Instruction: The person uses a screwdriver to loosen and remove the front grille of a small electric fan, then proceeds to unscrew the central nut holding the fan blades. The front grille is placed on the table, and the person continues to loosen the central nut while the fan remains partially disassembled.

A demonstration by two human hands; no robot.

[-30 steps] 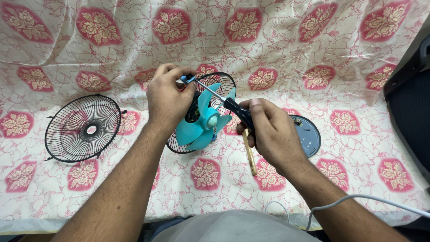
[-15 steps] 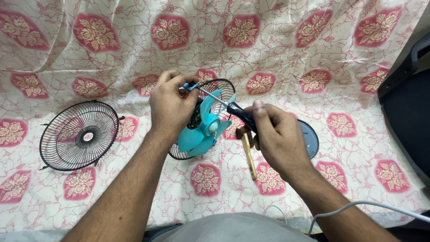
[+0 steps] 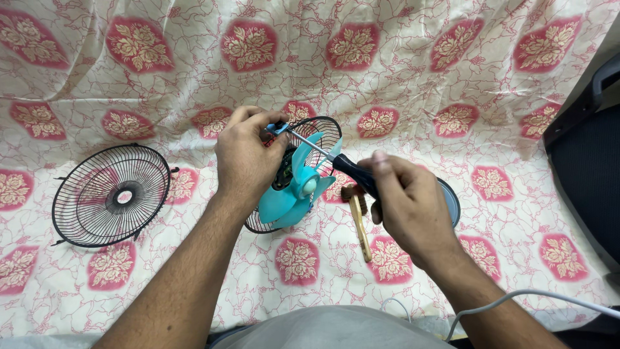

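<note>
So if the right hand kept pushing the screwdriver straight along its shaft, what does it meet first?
The right hand points the screwdriver up-left. Its tip already sits at the small blue part pinched in the left hand's fingers, above the turquoise fan blades. Actual contact is unclear.

A cream fabric cloth [image 3: 413,77] printed with pink-red floral medallions lies under a turquoise plastic fan blade [image 3: 294,187], two black wire fan guards [image 3: 110,194], a black-handled screwdriver [image 3: 352,171], a grey-blue round disc [image 3: 450,200] and a tan wooden stick [image 3: 360,226].
</note>
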